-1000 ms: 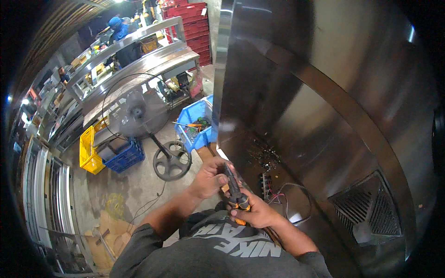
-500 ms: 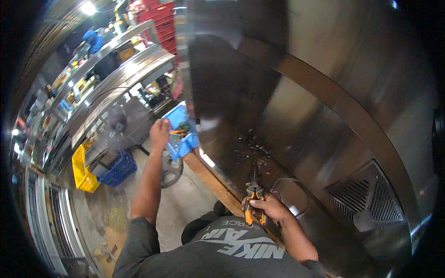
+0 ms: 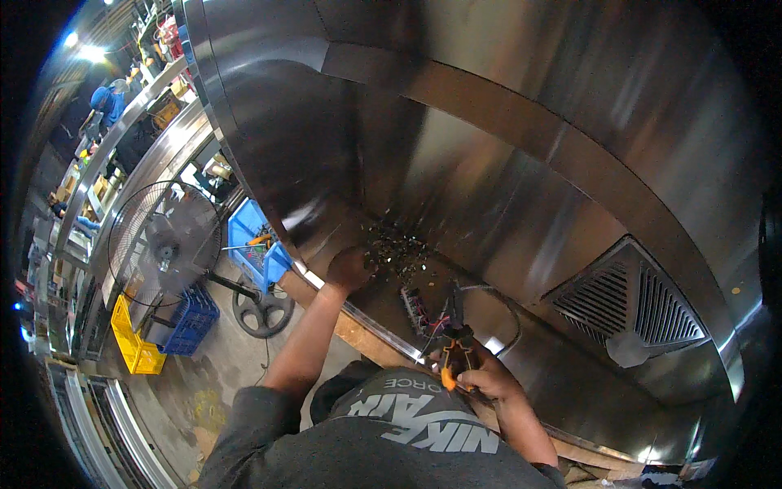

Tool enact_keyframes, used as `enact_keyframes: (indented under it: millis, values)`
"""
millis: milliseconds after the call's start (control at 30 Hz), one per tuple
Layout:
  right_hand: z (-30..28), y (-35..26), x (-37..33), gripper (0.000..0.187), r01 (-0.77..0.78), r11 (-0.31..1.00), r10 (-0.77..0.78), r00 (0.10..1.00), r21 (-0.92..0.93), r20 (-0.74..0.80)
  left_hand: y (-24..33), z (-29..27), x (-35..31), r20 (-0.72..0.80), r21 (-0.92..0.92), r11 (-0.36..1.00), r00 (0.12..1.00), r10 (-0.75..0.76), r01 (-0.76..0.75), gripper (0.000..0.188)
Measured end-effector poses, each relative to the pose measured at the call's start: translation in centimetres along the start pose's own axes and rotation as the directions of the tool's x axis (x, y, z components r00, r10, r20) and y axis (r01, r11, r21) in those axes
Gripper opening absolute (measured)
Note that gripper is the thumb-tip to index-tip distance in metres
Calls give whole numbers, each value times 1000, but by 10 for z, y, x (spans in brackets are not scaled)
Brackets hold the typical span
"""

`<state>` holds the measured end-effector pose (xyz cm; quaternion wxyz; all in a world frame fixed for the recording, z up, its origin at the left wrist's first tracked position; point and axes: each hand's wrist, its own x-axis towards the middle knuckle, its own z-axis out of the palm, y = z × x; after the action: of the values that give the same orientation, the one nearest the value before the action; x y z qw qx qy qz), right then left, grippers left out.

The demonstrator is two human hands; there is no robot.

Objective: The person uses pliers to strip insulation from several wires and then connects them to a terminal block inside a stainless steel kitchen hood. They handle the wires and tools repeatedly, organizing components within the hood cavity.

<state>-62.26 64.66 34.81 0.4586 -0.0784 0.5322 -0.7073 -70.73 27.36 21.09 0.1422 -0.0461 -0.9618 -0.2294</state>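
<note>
My right hand point(image 3: 489, 376) is closed round a pair of pliers point(image 3: 458, 346) with orange and black handles, its dark jaws pointing away from me. My left hand point(image 3: 350, 269) reaches over the near edge of a large shiny metal housing point(image 3: 505, 244). It is at the left side of a scatter of small loose parts point(image 3: 397, 251), which look like screws or bits of hardware. Its fingers are dark and partly hidden, so I cannot see whether they hold anything. Between my hands lies a strip-shaped terminal block point(image 3: 414, 310) with thin wires near the pliers.
A blue bin point(image 3: 273, 261) at the housing's left holds small parts and an orange-handled tool point(image 3: 259, 240). Further left stand a floor fan point(image 3: 165, 248), a yellow crate point(image 3: 134, 342) and a dark blue crate point(image 3: 194, 322). A slotted vent point(image 3: 627, 297) is on the right.
My left hand has moved from the orange-handled tool at the blue bin to the loose parts inside the housing. The view has shifted right; my right hand still grips the pliers.
</note>
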Motion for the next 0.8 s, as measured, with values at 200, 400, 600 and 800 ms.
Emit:
enact_keyframes:
  millis: [200, 400, 600, 800]
  values:
    - [3, 0, -6, 71, 68, 967, -87, 994, -245, -68, -41, 31, 4, 170, 122, 992, 985, -3, -18, 34]
    - [10, -13, 3, 58, 62, 874, -118, 989, -482, -86, 53, -69, -6, 12, -406, 876, 960, -281, 262, 19]
    - [26, -16, 29, 55, 345, 836, -219, 923, -426, 317, 162, -171, -38, -376, -903, 287, 910, -173, -319, 18]
    - [47, -39, 39, 59, 585, 779, -343, 699, -226, 628, 177, -198, -51, -124, -952, -263, 982, -139, -158, 16]
